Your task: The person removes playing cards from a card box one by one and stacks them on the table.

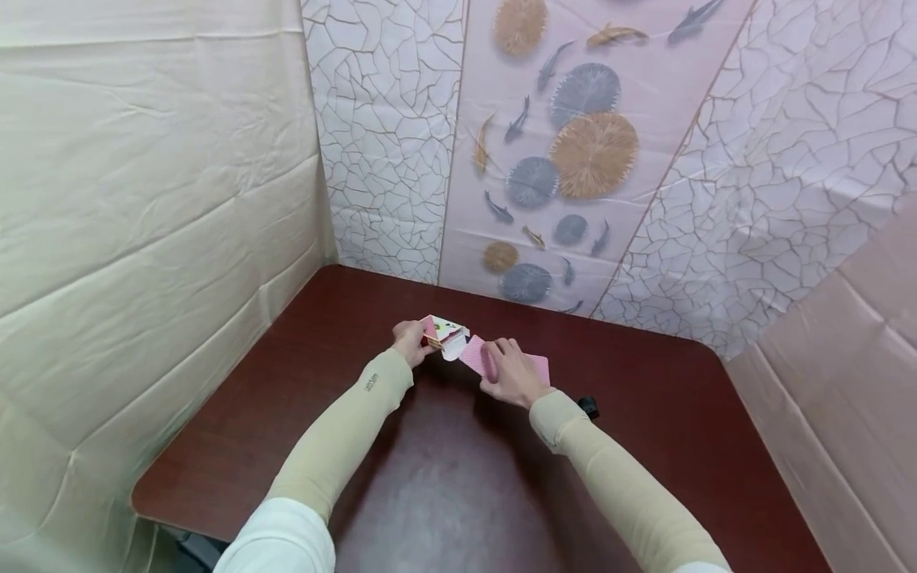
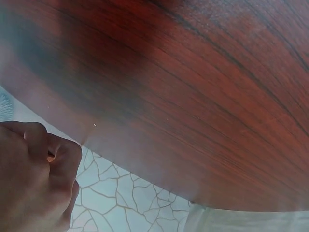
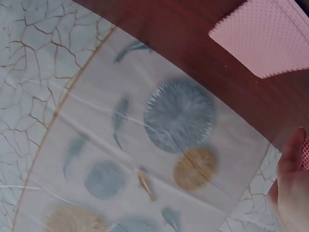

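My left hand (image 1: 410, 342) grips a small card box (image 1: 446, 328) by its left end, in the head view. White and pink with a colourful printed face, the box has its white flap (image 1: 454, 348) hanging out toward the right. My right hand (image 1: 512, 372) holds a pink-patterned card or stack of cards (image 1: 473, 355), its far end close to the flap. Behind that hand lies a pink textured cloth (image 3: 265, 38), partly covered in the head view. The left wrist view shows the left hand (image 2: 36, 176) with curled fingers; what it grips is hidden there.
The dark reddish-brown table (image 1: 286, 398) has rounded corners. A small black object (image 1: 588, 407) sits beside the right wrist. Cream curtain-like sheets (image 1: 158, 199) hang at the left and right, and a patterned cloth (image 1: 530, 159) hangs behind the far edge.
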The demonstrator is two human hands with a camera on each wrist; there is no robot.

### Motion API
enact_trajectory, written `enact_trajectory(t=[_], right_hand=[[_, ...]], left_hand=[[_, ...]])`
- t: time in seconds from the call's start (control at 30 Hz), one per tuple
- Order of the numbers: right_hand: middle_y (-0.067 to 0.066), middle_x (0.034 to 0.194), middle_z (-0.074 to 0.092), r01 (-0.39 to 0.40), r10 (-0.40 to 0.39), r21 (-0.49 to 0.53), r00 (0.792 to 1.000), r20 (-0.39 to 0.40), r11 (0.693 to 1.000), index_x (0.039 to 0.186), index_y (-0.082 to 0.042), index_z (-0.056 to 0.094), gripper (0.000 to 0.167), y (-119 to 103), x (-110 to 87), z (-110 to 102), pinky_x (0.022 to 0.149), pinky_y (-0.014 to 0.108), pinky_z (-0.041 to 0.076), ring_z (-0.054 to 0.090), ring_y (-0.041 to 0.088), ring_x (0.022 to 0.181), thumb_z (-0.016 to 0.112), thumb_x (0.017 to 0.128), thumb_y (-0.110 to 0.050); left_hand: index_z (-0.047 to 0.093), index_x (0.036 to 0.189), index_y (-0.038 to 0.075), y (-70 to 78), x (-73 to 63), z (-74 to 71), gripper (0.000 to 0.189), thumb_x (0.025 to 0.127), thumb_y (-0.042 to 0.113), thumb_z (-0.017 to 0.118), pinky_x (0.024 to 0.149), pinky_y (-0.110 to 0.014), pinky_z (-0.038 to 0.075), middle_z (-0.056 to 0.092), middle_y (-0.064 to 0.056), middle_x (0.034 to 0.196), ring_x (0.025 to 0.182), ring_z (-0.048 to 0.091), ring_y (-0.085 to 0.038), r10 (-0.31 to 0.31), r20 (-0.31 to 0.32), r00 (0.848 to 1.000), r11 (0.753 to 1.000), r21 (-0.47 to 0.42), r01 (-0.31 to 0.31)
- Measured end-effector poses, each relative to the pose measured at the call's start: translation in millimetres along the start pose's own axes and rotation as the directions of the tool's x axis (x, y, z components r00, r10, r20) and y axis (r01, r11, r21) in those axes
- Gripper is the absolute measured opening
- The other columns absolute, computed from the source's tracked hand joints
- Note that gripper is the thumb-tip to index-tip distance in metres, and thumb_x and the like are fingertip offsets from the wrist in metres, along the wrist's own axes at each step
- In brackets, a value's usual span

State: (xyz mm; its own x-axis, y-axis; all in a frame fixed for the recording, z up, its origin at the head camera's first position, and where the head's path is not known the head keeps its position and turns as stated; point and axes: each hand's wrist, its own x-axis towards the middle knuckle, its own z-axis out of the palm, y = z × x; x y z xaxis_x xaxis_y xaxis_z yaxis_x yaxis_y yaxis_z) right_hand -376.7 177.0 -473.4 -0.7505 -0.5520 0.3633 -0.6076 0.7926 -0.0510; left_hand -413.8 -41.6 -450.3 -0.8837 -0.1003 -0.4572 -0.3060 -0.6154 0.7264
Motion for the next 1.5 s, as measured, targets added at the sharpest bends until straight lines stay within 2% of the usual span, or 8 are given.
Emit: enact_trajectory(t=[0.17,0.27,0.33,0.43,0.57,0.73,1.23,1.5], right_hand=[[0.015,0.112,0.058,-0.123,0.123,-0.023,0.992,0.013,0.992,0.119,-0.006,0.054,0.052,14.4,1.5,-1.0,0.079,0.045,0.056,0.053,0.030,0.103,0.068,0.078,-0.033],[0.018,0.109,0.057,-0.247,0.247,-0.025,0.969,0.005,0.969,0.116,-0.006,0.052,0.047,22.5,-1.4,0.0,0.071,0.049,0.055,0.052,0.032,0.098,0.064,0.081,-0.036],[0.020,0.106,0.056,-0.335,0.335,-0.026,0.942,0.001,0.942,0.113,-0.005,0.051,0.044,26.8,-5.3,2.5,0.070,0.050,0.054,0.052,0.033,0.096,0.062,0.084,-0.036],[0.023,0.104,0.057,-0.467,0.468,-0.035,0.883,0.023,0.883,0.114,-0.002,0.050,0.047,30.2,-12.6,7.7,0.072,0.052,0.054,0.053,0.037,0.097,0.060,0.086,-0.038],[0.026,0.106,0.058,-0.573,0.575,-0.054,0.815,0.069,0.818,0.118,0.001,0.050,0.054,30.5,-20.3,15.3,0.077,0.055,0.054,0.055,0.041,0.099,0.059,0.085,-0.040],[0.028,0.109,0.058,-0.608,0.612,-0.070,0.786,0.086,0.791,0.117,0.004,0.051,0.055,29.2,-24.2,22.5,0.078,0.055,0.053,0.054,0.040,0.097,0.059,0.084,-0.039],[0.033,0.112,0.057,-0.599,0.625,-0.193,0.771,0.123,0.777,0.124,0.011,0.051,0.066,26.4,-25.6,30.8,0.077,0.055,0.053,0.054,0.044,0.098,0.058,0.087,-0.043],[0.031,0.114,0.057,-0.672,0.693,-0.169,0.706,0.147,0.721,0.125,0.007,0.050,0.070,34.9,-22.5,23.5,0.079,0.056,0.052,0.052,0.044,0.103,0.062,0.083,-0.048]], left_hand=[[0.033,0.143,-0.005,8.6,3.0,-6.0,0.045,0.098,0.000,0.039,0.108,-0.049,0.042,0.043,-0.022,0.143,0.129,0.047,-0.031,-0.011,-0.012,1.000,1.000,-0.027,0.010],[0.033,0.144,-0.004,8.5,4.8,-10.1,0.046,0.099,0.001,0.039,0.108,-0.049,0.042,0.041,-0.022,0.145,0.129,0.046,-0.031,-0.009,-0.006,1.000,1.000,-0.021,0.009],[0.032,0.144,-0.004,5.9,5.6,-12.5,0.046,0.099,0.001,0.039,0.109,-0.049,0.042,0.040,-0.023,0.145,0.130,0.045,-0.031,-0.012,-0.004,1.000,1.000,-0.023,0.012],[0.029,0.146,-0.004,0.9,5.7,-16.4,0.048,0.099,0.000,0.039,0.109,-0.049,0.041,0.040,-0.023,0.146,0.131,0.045,-0.032,-0.024,-0.004,1.000,0.999,-0.021,0.024],[0.028,0.146,-0.004,-5.4,6.4,-20.2,0.048,0.099,0.000,0.039,0.109,-0.049,0.041,0.040,-0.023,0.146,0.131,0.046,-0.032,-0.036,-0.013,0.999,0.999,-0.022,0.035],[0.029,0.145,-0.004,-10.1,7.8,-20.5,0.048,0.098,0.000,0.039,0.108,-0.049,0.042,0.041,-0.024,0.145,0.130,0.046,-0.032,-0.029,-0.024,0.999,0.999,-0.023,0.029],[0.030,0.144,-0.007,-11.5,5.3,-17.1,0.046,0.098,-0.001,0.038,0.109,-0.050,0.040,0.041,-0.024,0.145,0.130,0.046,-0.032,-0.041,-0.011,0.999,0.999,-0.009,0.041],[0.030,0.144,-0.005,-10.3,6.3,1.8,0.046,0.099,0.001,0.039,0.109,-0.050,0.041,0.043,-0.024,0.144,0.130,0.046,-0.032,-0.050,0.024,0.998,0.999,0.002,0.050]])
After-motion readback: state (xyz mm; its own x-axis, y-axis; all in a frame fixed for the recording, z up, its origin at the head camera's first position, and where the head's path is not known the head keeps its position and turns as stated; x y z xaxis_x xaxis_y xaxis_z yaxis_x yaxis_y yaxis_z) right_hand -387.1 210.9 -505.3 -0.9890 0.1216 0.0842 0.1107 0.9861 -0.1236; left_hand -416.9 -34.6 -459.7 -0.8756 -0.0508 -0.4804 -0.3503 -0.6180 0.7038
